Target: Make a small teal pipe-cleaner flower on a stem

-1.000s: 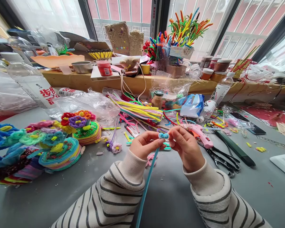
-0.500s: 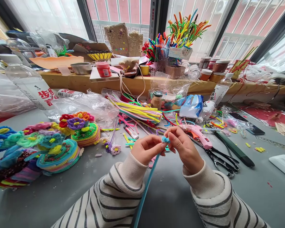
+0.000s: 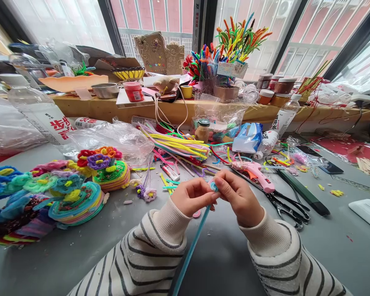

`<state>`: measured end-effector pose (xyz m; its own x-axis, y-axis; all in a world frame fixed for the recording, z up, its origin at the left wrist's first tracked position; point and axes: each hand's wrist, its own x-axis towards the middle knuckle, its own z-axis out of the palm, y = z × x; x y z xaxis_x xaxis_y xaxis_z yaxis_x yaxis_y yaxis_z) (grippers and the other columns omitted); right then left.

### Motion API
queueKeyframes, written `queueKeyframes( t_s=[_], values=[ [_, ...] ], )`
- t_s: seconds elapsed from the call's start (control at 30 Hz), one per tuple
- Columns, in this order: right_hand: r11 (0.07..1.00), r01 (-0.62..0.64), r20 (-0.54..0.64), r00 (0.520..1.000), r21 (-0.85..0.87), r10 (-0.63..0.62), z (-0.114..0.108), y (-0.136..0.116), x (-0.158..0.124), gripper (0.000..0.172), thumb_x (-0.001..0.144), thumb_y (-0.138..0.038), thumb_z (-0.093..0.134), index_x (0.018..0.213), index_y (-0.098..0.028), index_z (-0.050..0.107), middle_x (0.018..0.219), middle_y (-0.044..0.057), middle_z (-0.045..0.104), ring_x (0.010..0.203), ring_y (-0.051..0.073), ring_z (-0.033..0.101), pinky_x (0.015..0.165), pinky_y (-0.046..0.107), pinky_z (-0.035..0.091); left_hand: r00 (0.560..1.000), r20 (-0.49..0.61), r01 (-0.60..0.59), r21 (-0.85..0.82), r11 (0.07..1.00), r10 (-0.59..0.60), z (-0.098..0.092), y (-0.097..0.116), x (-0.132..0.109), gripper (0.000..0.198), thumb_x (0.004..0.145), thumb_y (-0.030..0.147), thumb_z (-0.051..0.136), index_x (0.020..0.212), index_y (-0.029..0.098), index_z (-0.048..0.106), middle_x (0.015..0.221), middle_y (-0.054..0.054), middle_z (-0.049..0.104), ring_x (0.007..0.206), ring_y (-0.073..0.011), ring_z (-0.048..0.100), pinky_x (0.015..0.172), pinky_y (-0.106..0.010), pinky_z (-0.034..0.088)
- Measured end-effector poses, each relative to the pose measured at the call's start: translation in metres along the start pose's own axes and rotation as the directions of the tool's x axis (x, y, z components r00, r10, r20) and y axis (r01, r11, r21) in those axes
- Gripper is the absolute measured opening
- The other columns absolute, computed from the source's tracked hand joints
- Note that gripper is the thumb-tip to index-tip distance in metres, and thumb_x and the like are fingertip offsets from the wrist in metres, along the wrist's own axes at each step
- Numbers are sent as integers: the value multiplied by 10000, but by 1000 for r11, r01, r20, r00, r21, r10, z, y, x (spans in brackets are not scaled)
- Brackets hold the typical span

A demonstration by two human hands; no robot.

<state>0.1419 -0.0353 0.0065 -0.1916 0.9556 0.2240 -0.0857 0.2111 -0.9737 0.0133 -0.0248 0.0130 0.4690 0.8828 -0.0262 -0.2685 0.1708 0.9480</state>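
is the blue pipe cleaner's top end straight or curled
Curled: left hand and right hand pinch a coil atop the blue pipe cleaner; the rest runs straight.

Daylit windows [image 3: 160,20] behind a wooden shelf [image 3: 179,110].

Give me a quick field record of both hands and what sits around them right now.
left hand: pinches blue pipe cleaner below its coiled tip
right hand: pinches the coiled tip
right of hands: pink glue gun, scissors
behind hands: yellow pipe cleaner bundle
left: finished flower pieces
surface: grey table
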Motion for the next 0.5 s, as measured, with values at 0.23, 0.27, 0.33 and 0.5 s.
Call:
queueKeyframes(
  t_s=[0.23,0.27,0.33,0.5],
  values=[
    [968,-158,85,986,195,144,2,3,1,246,743,-373,460,610,-175,398,487,-72,284,410,43,230,389,200,165,998,34,-53,51,997,52,-3,1,-1,211,532,183,660,510,137,456,469,39,496,426,-85,518,441,-209,418],
    [964,-175,101,982,200,157,1,2,1,250,742,-372,461,605,-173,395,483,-73,284,407,42,226,388,201,157,997,41,-68,76,995,65,-4,2,-1,205,533,183,659,514,137,460,476,36,493,431,-86,517,447,-210,420],
    [958,-205,132,975,200,181,1,1,2,256,742,-370,461,597,-171,391,481,-72,286,406,40,217,388,202,144,994,55,-103,150,983,95,-6,6,-3,177,544,184,650,531,136,480,497,24,499,446,-90,518,461,-216,426],
    [985,-159,157,977,69,147,-1,-3,2,275,773,-355,417,574,-165,401,479,-65,289,416,43,234,392,202,170,974,106,-226,373,900,201,-7,12,-6,100,580,179,618,564,123,536,543,-10,516,504,-115,535,513,-234,441]
  ],
)
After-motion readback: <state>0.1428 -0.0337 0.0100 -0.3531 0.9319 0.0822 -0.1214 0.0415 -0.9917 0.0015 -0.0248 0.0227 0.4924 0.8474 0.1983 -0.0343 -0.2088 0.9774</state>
